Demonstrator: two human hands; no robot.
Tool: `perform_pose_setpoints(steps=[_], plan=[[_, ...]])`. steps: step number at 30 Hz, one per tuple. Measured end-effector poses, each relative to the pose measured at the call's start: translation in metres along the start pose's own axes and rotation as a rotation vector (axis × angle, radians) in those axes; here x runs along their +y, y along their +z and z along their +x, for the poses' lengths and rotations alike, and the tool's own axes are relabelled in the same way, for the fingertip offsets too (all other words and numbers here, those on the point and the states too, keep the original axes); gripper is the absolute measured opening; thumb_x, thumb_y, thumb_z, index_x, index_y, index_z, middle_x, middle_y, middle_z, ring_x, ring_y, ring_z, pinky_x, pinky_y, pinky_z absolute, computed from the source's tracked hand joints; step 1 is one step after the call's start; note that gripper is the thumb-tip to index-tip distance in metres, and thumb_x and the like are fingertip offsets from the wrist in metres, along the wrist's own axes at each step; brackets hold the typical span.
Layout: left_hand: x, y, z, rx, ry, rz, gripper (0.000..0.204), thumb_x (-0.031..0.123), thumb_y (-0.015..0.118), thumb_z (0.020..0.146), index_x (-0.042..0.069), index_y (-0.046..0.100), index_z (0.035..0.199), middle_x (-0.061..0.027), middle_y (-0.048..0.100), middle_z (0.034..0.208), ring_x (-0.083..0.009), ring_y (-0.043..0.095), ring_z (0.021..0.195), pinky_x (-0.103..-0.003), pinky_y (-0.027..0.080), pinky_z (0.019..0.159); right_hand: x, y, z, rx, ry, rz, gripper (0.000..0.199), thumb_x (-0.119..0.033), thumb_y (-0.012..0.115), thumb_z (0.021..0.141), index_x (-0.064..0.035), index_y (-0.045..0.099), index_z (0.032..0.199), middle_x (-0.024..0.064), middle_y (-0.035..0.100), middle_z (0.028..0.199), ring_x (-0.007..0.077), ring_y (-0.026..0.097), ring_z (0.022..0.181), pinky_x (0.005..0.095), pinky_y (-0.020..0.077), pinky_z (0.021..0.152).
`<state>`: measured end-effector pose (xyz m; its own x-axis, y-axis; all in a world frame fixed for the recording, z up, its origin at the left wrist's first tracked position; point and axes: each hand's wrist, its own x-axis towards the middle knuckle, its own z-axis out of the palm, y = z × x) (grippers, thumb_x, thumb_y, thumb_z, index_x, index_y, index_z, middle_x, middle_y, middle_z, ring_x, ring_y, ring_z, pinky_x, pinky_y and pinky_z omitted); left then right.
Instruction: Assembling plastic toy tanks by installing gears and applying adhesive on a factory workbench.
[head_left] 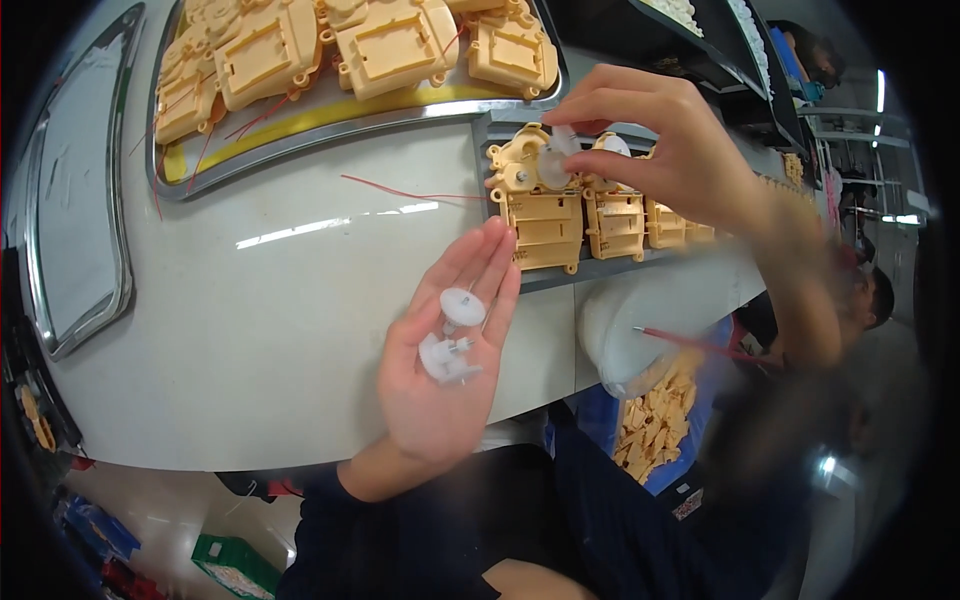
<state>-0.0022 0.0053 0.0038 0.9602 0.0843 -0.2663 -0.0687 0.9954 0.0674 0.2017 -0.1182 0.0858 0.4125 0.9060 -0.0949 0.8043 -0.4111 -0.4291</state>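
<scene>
My left hand (440, 370), palm up and slightly cupped, holds several white plastic gears (463, 306), some with metal shafts. Its fingertips reach the lower left edge of the nearest yellow plastic housing (541, 235). Above that housing's upper part, my right hand (665, 130) is closed in a pinch on a white gear (560, 150) between thumb and forefinger. Whether this gear touches the housing I cannot tell. More yellow housings (615, 225) stand to the right in a row on a grey fixture (545, 281); my right hand partly hides them.
A metal-rimmed tray (330, 130) of yellow housings with red wires stands at the far side. An empty metal tray (85, 180) lies at left. A screwdriver with a red shaft (700, 345) crosses a pale rounded container (610, 330) at right. Below is a blue bin (705, 400) of yellow pieces.
</scene>
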Motion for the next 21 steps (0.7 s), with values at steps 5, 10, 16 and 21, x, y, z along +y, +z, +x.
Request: perform_pose_setpoints(steps=[5,10,16,21], plan=[[0.002,-0.001,-0.001,0.014,0.003,0.005,0.052,0.018,0.035,0.090,-0.007,0.032,0.135,-0.0198,0.029,0.145,-0.0301,0.022,0.138,-0.040,0.015,0.116,0.003,0.009,0.012,-0.022,-0.072,0.028,0.030,-0.011,0.073,0.074,-0.0019,0.065,0.102,0.0088,0.062,0.092,0.0226,0.061,0.083,0.0294,0.0499,0.072],[0.002,0.000,0.000,0.020,0.004,0.017,0.050,0.014,0.036,0.089,-0.006,0.033,0.135,-0.0199,0.029,0.144,-0.0317,0.023,0.137,-0.041,0.018,0.116,0.003,0.009,0.016,-0.061,-0.077,-0.008,0.030,-0.008,0.073,0.072,-0.0021,0.066,0.100,0.0085,0.062,0.090,0.0225,0.062,0.082,0.0302,0.0504,0.072],[0.003,-0.001,-0.001,0.014,0.007,0.016,0.050,0.015,0.036,0.089,-0.005,0.034,0.135,-0.0194,0.030,0.144,-0.0316,0.024,0.137,-0.041,0.018,0.116,0.002,0.015,0.019,-0.039,-0.096,-0.003,0.026,-0.002,0.071,0.071,0.0000,0.067,0.096,0.0083,0.061,0.090,0.0222,0.062,0.079,0.0296,0.0517,0.070],[0.002,-0.002,-0.001,0.020,-0.002,0.003,0.050,0.015,0.036,0.089,-0.006,0.034,0.135,-0.0195,0.029,0.145,-0.0316,0.024,0.137,-0.041,0.018,0.116,0.001,0.016,0.016,-0.022,-0.108,-0.072,0.024,-0.001,0.071,0.071,0.0010,0.066,0.094,0.0082,0.061,0.090,0.0211,0.063,0.079,0.0281,0.0521,0.068]])
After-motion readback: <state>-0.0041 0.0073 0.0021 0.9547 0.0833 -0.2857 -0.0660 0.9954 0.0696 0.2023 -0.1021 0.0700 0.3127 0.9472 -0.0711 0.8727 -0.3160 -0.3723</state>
